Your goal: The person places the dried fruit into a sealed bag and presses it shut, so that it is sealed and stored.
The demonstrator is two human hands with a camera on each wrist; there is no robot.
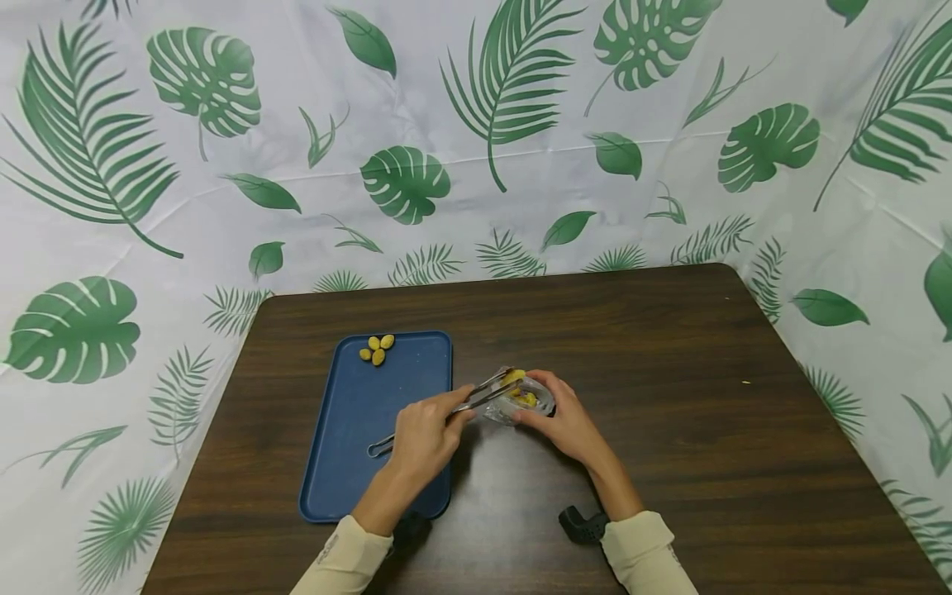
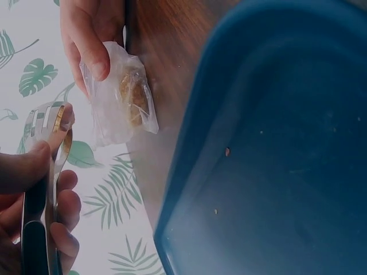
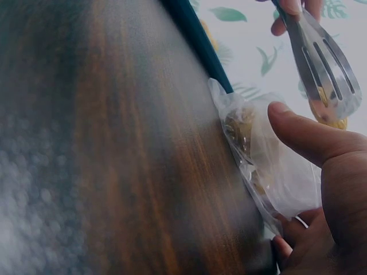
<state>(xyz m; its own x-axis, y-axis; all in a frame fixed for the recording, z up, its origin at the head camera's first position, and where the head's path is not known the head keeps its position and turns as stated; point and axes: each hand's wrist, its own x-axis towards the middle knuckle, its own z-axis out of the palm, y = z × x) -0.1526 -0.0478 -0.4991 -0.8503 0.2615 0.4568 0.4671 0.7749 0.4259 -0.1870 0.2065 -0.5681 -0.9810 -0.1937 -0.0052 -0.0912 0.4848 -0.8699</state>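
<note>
My left hand (image 1: 426, 436) grips metal tongs (image 1: 482, 399) with slotted ends, their handle loop pointing back over the tray. Between the tong tips is a yellow lump of food (image 1: 515, 378), right at the mouth of a clear plastic bag (image 3: 287, 166). That bag is held by my right hand (image 1: 563, 420), thumb on one side and fingers on the other. Inside it lie yellow-brown lumps (image 2: 133, 94), partly blurred by the plastic. In the right wrist view the tongs' slotted head hangs just above the bag.
A blue tray (image 1: 397, 392) lies left of the bag, with several yellow-brown lumps (image 1: 378, 357) at its far left corner and small crumbs on it. Both rest on a dark wooden table (image 1: 669, 397). A leaf-patterned cloth (image 1: 297, 124) hangs behind.
</note>
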